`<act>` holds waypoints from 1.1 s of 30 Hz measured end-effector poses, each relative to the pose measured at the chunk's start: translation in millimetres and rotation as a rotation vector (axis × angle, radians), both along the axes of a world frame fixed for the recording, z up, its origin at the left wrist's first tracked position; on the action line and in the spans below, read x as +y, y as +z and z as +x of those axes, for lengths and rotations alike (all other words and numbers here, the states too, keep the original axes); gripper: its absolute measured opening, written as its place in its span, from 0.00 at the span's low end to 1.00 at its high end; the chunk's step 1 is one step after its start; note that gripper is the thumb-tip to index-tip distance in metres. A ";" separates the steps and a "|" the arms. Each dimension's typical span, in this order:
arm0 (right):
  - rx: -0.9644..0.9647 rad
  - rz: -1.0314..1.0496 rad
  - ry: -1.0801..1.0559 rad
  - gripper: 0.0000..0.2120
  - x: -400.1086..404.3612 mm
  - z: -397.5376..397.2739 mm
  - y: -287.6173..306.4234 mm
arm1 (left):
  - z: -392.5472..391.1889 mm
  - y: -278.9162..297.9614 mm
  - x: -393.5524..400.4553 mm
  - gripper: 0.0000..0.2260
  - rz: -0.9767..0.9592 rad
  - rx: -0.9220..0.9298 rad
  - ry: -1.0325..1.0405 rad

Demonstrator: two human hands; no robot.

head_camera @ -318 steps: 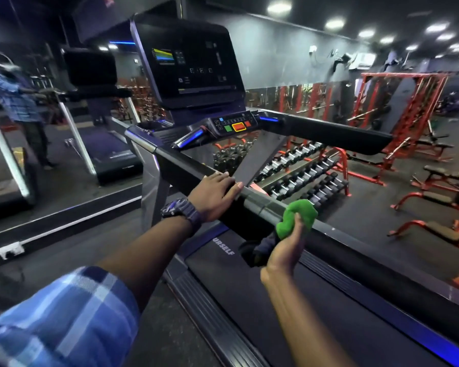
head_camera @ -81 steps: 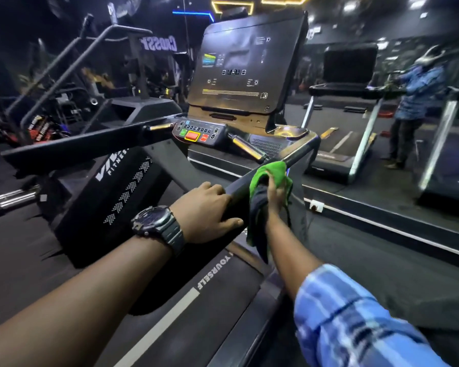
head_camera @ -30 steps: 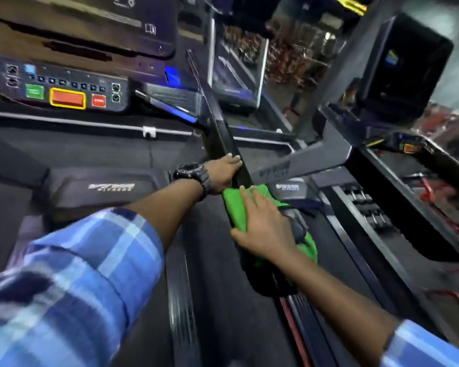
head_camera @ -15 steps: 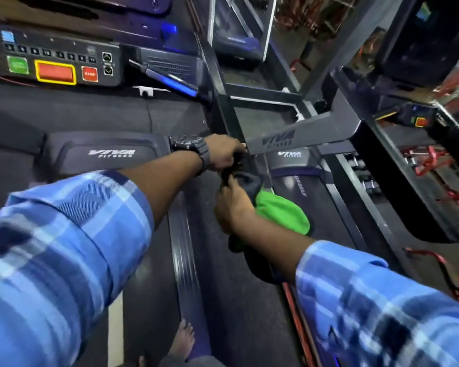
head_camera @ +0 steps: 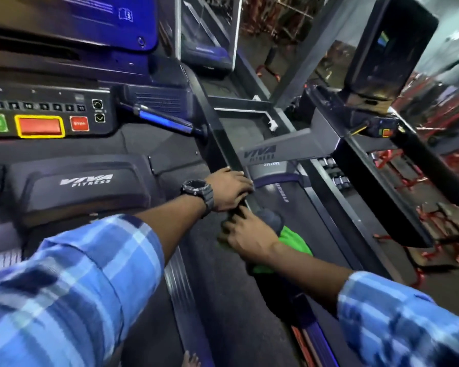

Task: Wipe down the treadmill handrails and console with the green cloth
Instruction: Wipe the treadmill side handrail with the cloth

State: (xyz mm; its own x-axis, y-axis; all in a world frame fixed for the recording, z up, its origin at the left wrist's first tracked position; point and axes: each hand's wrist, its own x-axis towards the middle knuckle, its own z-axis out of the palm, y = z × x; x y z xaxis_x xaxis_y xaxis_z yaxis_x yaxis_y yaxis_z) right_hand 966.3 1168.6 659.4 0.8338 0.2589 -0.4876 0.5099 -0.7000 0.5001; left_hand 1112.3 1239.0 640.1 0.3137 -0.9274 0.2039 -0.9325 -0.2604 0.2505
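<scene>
The treadmill's right handrail (head_camera: 217, 133) runs down the middle of the head view as a dark bar. My left hand (head_camera: 229, 190), with a black watch on its wrist, grips the rail. Just below it my right hand (head_camera: 247, 235) holds the green cloth (head_camera: 294, 243) around the rail; the cloth's dark underside bunches above the fingers and part of it hangs under my forearm. The console (head_camera: 45, 112) with a green, an orange and a red button sits at the upper left, below its dark screen (head_camera: 96, 17).
A black motor cover (head_camera: 85, 186) marked VIVA FITNESS lies at the left. The belt (head_camera: 223, 300) and side rail run down the middle. A second treadmill (head_camera: 376, 144) stands close on the right, with dumbbells and red frames beyond. A bare foot (head_camera: 190, 360) shows at the bottom edge.
The view has tilted and moved closer. My right hand with the cloth stays just below my left hand on the rail, the cloth now lying further under my forearm.
</scene>
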 end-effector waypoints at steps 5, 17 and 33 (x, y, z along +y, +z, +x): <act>-0.065 0.000 -0.144 0.24 8.6 23.1 2.9 | 29.6 6.9 3.5 0.18 0.086 -0.045 0.021; 0.157 0.171 0.038 0.07 -13.8 -61.8 -19.8 | 65.4 1.7 -5.2 0.18 0.087 -0.048 -0.040; -0.193 -0.004 -0.043 0.15 -4.8 176.4 -4.9 | 153.3 25.8 -10.6 0.35 0.369 -0.064 -0.012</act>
